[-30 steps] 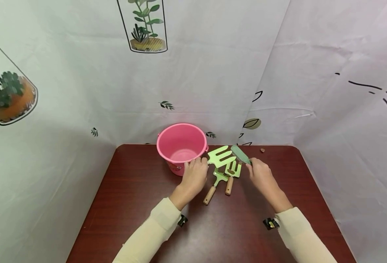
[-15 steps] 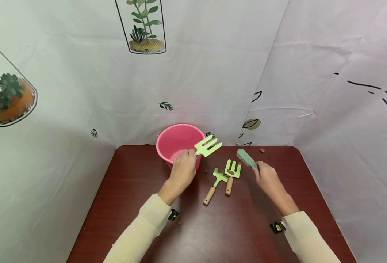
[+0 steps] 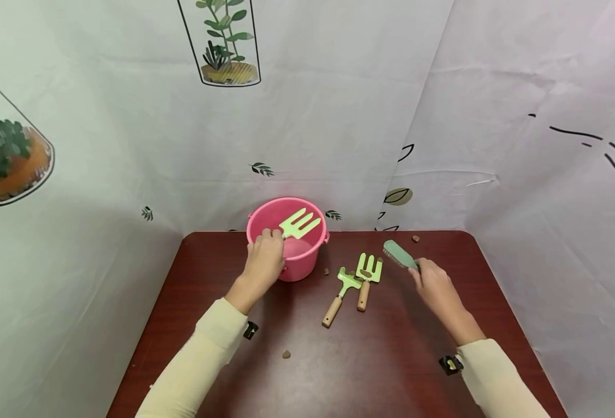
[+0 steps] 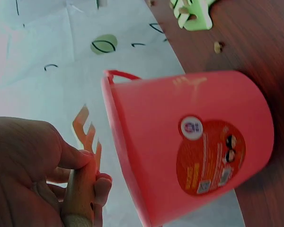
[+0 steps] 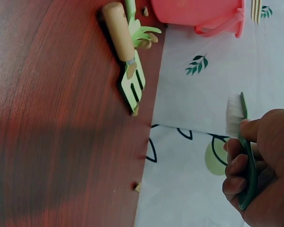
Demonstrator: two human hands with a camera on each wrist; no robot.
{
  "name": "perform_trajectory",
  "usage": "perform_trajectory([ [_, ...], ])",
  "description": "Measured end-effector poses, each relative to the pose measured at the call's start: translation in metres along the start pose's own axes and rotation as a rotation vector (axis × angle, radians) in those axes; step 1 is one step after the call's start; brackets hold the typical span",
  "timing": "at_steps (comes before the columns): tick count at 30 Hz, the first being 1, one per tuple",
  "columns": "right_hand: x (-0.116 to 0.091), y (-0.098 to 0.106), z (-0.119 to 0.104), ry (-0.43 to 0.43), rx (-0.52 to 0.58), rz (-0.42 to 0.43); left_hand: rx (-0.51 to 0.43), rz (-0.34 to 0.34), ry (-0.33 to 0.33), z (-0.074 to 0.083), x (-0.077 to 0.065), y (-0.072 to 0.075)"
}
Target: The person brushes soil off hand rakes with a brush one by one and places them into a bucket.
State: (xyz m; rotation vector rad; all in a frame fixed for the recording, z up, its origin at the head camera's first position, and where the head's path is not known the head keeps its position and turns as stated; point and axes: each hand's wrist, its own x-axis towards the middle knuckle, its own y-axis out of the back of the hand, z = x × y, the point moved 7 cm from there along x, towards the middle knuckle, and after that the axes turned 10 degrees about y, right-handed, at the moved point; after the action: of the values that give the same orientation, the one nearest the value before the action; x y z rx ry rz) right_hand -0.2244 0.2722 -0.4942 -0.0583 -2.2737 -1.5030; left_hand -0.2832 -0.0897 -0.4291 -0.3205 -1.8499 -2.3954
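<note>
My left hand [image 3: 262,258] grips the wooden handle of a light green hand fork [image 3: 300,225]. Its three tines reach over the opening of the pink bucket [image 3: 301,267]. From the left wrist view, thumb and fingers wrap the fork handle beside the bucket's rim. A green brush [image 3: 398,253] with pale bristles is held by its handle in my right hand [image 3: 438,287], in the air above the table's right side. Between the hands lie a small green rake [image 3: 347,281] and a second green fork [image 3: 368,270], both with wooden handles; brown bits lie on and around them.
Loose brown bits lie apart on the dark red table [image 3: 391,360]: one near the back right edge [image 3: 415,238], one beside the bucket [image 3: 326,271], another at the front [image 3: 286,354]. A white printed cloth [image 3: 339,116] hangs around the back and sides.
My left hand has carried the fork leftward from above the tools to over the bucket. My right hand has drawn the brush away to the right.
</note>
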Motion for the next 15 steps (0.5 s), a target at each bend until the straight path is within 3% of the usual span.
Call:
perform_trajectory([
  [5, -0.002, 0.000, 0.003, -0.010, -0.011, -0.009, 0.017, -0.013, 0.012, -0.010, 0.008, 0.000],
  [15, -0.005, 0.004, 0.005, -0.002, -0.040, -0.012, 0.045, -0.111, 0.039, -0.018, 0.023, -0.011],
])
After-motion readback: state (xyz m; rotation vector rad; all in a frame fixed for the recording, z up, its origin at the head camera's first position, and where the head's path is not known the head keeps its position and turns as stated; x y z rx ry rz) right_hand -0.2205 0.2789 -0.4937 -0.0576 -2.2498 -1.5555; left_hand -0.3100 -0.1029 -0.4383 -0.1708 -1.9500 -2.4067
